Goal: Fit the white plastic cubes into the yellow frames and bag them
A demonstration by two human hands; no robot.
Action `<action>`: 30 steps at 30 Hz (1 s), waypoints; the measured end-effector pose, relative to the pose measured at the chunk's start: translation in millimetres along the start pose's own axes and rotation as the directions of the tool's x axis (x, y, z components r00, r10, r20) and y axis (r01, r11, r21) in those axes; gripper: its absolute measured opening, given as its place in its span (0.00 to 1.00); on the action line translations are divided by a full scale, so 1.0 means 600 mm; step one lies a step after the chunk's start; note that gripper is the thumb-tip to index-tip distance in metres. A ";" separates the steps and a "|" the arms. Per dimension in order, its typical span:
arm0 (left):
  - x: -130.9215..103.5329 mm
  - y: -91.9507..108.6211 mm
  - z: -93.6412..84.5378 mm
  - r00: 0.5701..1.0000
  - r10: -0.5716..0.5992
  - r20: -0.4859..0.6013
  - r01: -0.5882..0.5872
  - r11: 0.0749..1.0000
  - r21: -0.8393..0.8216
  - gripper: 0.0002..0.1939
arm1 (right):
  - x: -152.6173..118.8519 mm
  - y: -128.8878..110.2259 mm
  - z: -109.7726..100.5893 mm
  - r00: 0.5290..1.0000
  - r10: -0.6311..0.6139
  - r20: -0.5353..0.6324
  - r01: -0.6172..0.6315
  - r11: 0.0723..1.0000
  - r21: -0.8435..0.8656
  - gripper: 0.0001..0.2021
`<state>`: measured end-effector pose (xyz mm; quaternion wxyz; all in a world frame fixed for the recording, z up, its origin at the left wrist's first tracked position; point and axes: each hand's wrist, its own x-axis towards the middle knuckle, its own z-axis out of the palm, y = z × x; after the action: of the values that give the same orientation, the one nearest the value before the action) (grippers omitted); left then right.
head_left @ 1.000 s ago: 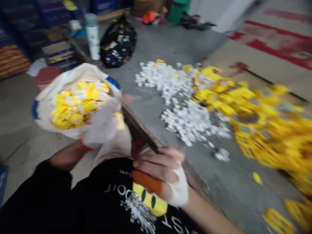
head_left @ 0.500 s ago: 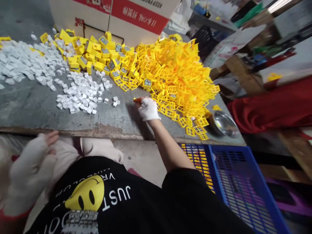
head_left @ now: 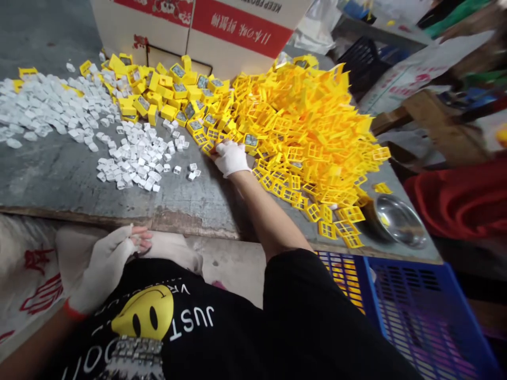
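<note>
My right hand, in a white fingerless glove, reaches to the near edge of the yellow pieces on the grey table. Its fingers are curled down beside small yellow window-like frames; what lies under the fingertips is hidden. Below the table's front edge, near my lap, my left hand wears a similar glove. Its fingers stretch out loosely, with nothing visible in them. Left of my right hand lie small white hollow pieces. Yellow blocks with grey patterned faces are heaped behind it.
A large pile of yellow frames covers the table's right part. Behind the blocks stands a white and red carton. A metal bowl sits at the right corner, above a blue plastic crate. More white pieces spread at left.
My right hand has moved away from me and slightly left, from bare tabletop to the yellow pieces. My left hand has shifted right, towards my body. The camera view has turned slightly.
</note>
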<state>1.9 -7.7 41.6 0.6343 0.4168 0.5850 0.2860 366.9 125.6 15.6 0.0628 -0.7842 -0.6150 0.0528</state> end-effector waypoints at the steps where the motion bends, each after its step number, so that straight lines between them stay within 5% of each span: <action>1: 0.005 0.003 0.008 0.998 -0.041 0.047 0.044 0.997 -0.062 0.16 | -0.019 -0.007 0.003 1.000 -0.001 -0.016 0.003 0.995 0.103 0.13; 4: 0.022 0.012 0.035 0.970 -0.107 0.219 0.166 0.948 -0.272 0.20 | -0.115 -0.045 0.017 0.967 -0.227 -0.113 0.253 0.860 0.443 0.10; 6: 0.033 0.009 0.047 0.945 -0.083 0.316 0.209 0.896 -0.391 0.20 | -0.194 -0.081 0.028 0.843 -0.491 -0.220 0.530 0.684 0.501 0.11; 9: 0.040 -0.014 0.043 0.928 -0.001 0.374 0.161 0.903 -0.398 0.19 | -0.281 -0.132 0.041 0.653 -0.710 -0.262 0.756 0.589 0.286 0.13; 13: 0.033 -0.033 0.025 0.927 -0.032 0.374 0.175 0.917 -0.357 0.19 | -0.312 -0.156 0.035 0.541 -0.791 -0.286 0.832 0.553 0.044 0.14; 16: 0.020 -0.024 0.024 0.920 -0.048 0.389 0.243 0.849 -0.470 0.15 | -0.296 -0.141 0.024 0.489 -0.835 -0.254 0.867 0.498 0.032 0.13; 18: 0.014 -0.016 0.026 0.934 -0.037 0.354 0.235 0.812 -0.535 0.16 | -0.267 -0.117 0.022 0.549 -0.809 -0.211 0.836 0.533 0.132 0.12; 20: 0.012 -0.011 0.027 0.954 -0.037 0.297 0.207 0.800 -0.564 0.17 | -0.220 -0.088 0.027 0.768 -0.615 -0.180 0.641 0.738 0.211 0.13; 21: 0.013 -0.010 0.027 0.961 -0.043 0.273 0.197 0.798 -0.570 0.17 | -0.192 -0.073 0.032 0.886 -0.431 -0.170 0.460 0.863 0.209 0.13; 22: 0.015 -0.009 0.026 0.966 -0.052 0.253 0.192 0.798 -0.571 0.17 | -0.164 -0.061 0.037 0.957 -0.246 -0.152 0.272 0.945 0.183 0.13; 25: 0.022 -0.009 0.027 0.967 -0.077 0.242 0.206 0.795 -0.570 0.15 | -0.096 -0.036 0.055 0.997 0.002 -0.081 0.007 0.994 0.108 0.12; 30: 0.024 -0.010 0.036 0.955 -0.111 0.273 0.256 0.771 -0.583 0.15 | -0.110 -0.022 0.061 0.985 -0.085 -0.149 0.106 0.985 0.137 0.08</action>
<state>24.8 -2.7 28.6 0.8213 0.1587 0.4239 0.3473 332.5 65.9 -17.9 0.1660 -0.7488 -0.6405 0.0379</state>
